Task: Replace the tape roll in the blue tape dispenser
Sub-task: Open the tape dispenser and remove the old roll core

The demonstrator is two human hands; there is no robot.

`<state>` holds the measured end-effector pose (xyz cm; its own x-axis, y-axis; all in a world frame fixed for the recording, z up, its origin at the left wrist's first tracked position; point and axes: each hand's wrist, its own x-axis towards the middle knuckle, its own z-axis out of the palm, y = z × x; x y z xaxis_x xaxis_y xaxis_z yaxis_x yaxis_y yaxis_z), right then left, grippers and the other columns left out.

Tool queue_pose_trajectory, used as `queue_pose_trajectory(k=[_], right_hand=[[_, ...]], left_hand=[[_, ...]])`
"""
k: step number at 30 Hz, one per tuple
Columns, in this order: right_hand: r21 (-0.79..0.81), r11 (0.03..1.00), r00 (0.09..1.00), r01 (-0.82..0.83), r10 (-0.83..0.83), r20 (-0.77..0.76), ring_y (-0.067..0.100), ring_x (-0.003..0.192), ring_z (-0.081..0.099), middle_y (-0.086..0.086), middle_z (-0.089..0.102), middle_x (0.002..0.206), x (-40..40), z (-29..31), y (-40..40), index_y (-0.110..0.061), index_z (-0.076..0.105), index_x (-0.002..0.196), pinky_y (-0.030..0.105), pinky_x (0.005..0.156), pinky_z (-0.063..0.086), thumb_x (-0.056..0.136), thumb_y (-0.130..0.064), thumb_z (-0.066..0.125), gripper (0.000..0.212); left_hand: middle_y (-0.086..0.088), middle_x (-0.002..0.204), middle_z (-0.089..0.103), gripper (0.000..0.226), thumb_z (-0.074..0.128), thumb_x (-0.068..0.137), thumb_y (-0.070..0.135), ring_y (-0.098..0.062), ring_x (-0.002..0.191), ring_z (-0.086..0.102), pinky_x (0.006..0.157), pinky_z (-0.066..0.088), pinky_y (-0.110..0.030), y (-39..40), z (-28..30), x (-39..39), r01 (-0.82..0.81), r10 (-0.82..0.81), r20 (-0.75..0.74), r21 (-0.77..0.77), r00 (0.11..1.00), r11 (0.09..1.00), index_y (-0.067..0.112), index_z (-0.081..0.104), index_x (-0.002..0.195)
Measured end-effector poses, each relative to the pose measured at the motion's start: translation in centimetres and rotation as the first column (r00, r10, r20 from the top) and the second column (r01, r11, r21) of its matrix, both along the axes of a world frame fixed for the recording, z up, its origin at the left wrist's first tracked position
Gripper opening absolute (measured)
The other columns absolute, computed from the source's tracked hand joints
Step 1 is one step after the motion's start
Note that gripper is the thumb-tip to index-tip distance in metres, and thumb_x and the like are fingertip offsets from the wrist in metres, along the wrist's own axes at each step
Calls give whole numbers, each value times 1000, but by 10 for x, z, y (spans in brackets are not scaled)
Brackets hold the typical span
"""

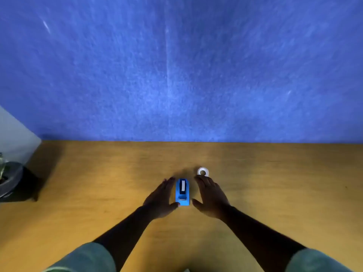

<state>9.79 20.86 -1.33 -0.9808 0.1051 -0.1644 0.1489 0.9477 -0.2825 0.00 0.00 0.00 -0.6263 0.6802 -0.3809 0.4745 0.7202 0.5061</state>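
Note:
The blue tape dispenser (182,192) stands on the wooden table (98,183), its cutter end toward me, with a pale strip showing in its top slot. A white tape roll (203,171) lies flat just beyond and to the right of it. My left hand (160,197) is open at the dispenser's left side, the thumb touching or almost touching its near corner. My right hand (211,195) is open just to the right, a small gap from the dispenser, fingertips close to the white roll. Neither hand holds anything.
A blue felt wall (176,75) rises behind the table. At the far left stands a dark pot with a plant (9,177) in front of a pale panel (13,138).

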Motion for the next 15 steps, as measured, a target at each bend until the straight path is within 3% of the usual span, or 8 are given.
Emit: queue_pose_trajectory(k=[6,10,15], right_hand=[[-118,992,996,-32,42,83,24,155,30,6,28,169,-11,-12,-5,-14,17,163,37,120,36,79,-50,79,111],[-161,987,994,-24,41,104,22,156,28,6,26,170,-20,-19,-7,-13,14,164,37,122,33,76,-49,83,118],[-227,973,994,43,-18,112,21,150,39,3,38,165,-24,-26,-14,-18,16,163,39,116,43,72,-45,88,118]], left_hand=[[4,169,9,117,81,79,35,-19,156,9,123,29,-39,10,-7,-5,10,-9,33,-48,999,999,22,-2,160],[5,163,28,114,82,75,38,-22,147,32,116,38,-40,14,-18,-8,-12,11,-48,-19,999,1000,25,7,159],[7,159,36,104,80,76,40,-21,143,35,113,39,-39,14,-28,-8,-40,41,-103,18,994,999,28,16,157]])
